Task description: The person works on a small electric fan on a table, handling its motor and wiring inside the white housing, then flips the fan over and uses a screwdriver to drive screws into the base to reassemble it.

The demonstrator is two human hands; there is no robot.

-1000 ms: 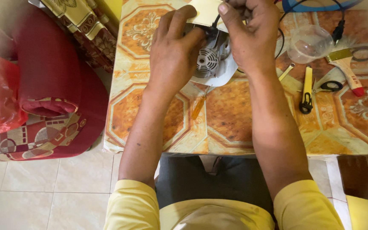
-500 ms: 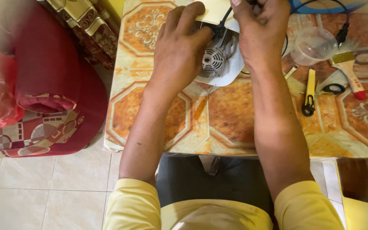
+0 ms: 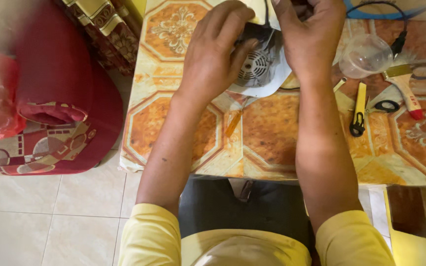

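The clear plastic cup looks empty, while both the left hand and right hand, now higher in view, stay clamped on the vented motor.

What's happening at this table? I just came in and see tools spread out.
A person in yellow sleeves has both hands on a small round vented motor part that rests on a white piece at the far edge of the patterned table. The left hand steadies it while the right hand works at its top. A screwdriver, a yellow cutter, a brush and a clear cup lie nearby.
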